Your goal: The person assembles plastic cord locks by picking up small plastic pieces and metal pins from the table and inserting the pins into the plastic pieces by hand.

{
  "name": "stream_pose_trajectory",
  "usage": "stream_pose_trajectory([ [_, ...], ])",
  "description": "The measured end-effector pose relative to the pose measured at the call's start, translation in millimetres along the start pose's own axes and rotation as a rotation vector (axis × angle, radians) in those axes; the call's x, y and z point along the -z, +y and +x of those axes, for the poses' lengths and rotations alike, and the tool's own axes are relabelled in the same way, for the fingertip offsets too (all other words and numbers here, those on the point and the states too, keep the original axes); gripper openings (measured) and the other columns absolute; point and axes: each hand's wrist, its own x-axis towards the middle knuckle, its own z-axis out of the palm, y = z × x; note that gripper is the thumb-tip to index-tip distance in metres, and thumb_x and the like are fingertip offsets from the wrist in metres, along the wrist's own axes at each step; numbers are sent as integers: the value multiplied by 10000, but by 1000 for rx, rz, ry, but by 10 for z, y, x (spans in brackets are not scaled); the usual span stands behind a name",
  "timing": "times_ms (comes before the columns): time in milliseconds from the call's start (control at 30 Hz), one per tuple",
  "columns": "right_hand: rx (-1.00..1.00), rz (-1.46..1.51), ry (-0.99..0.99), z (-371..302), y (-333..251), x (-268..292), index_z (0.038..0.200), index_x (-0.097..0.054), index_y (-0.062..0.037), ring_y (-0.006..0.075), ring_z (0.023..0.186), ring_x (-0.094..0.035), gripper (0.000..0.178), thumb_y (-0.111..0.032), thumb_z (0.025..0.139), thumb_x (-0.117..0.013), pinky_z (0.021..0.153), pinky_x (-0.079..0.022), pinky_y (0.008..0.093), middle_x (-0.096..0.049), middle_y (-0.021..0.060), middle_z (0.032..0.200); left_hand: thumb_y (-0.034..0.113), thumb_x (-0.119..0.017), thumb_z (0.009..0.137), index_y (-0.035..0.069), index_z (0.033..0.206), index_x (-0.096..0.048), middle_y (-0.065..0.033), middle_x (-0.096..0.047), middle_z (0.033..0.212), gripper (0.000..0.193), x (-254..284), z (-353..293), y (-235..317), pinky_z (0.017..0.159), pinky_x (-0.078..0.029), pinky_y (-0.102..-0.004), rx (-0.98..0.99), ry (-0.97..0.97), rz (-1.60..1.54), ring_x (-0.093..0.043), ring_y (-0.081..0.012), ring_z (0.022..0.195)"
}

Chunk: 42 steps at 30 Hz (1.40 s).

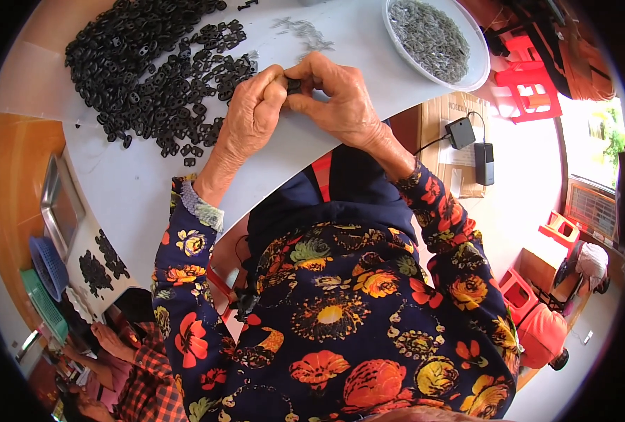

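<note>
My two hands meet over the near part of the pale table (126,186). Between them is a small black plastic piece (294,86), mostly covered by fingers. My left hand (254,112) is closed, its thumb and forefinger pinching at the piece's left side. Thumb and forefinger of my right hand (340,98) close on it from the right. A large heap of black two-holed plastic pieces (147,70) spreads beside and beyond my left hand. Past my fingers lie loose small clear pieces (305,32). A white bowl (482,74) at the far right holds many similar clear ones.
Below the table's right side stands a cardboard box (435,116) with a black power adapter (460,132). At left are a metal tray (62,207), a blue basket (48,267) and a green basket (45,306). A person in a checked shirt (150,373) sits lower left. Red stools (527,91) stand right.
</note>
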Motion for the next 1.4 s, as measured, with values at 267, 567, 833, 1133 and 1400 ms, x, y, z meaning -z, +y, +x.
stream_pose_trajectory([
  [267, -25, 36, 6, 4, 4, 3, 890, -574, 14, 170, 649, -606, 230, -15, 706, -709, 621, -500, 295, -613, 96, 717, 183, -432, 920, -7, 811, -428, -91, -377, 638, 219, -5, 16, 4, 546, -365, -325, 35, -2, 20, -335, -164, 586],
  [567, -3, 72, 43, -8, 19, -3, 869, -585, 8, 151, 651, -603, 194, -9, 724, -714, 639, -507, 290, -613, 86, 696, 187, -426, 921, -6, 805, -421, -96, -368, 626, 226, -28, 5, 31, 539, -367, -328, 17, 0, 14, -341, -162, 576],
  [833, -50, 79, 19, 29, 28, 0, 947, -626, 5, 130, 675, -591, 253, -26, 721, -737, 665, -499, 278, -630, 71, 742, 190, -428, 952, -6, 827, -421, -97, -350, 613, 233, -9, 34, 22, 516, -348, -327, 24, 51, 46, -325, -153, 561],
  [1133, -52, 98, 82, 3, 15, -14, 930, -637, 1, 106, 674, -620, 221, -14, 730, -729, 635, -500, 251, -664, 67, 755, 214, -420, 984, -2, 855, -449, -102, -368, 605, 254, -33, 7, 49, 529, -357, -331, -16, 69, 15, -345, -172, 555],
  [1400, 386, -447, 291, 1295, -493, 879, 1008, -632, -19, 94, 638, -559, 135, -52, 879, -611, 565, -452, 218, -629, 40, 739, 190, -460, 943, -12, 770, -479, -65, -443, 602, 266, -74, -9, -30, 540, -397, -294, -50, 118, -127, -434, -144, 553],
])
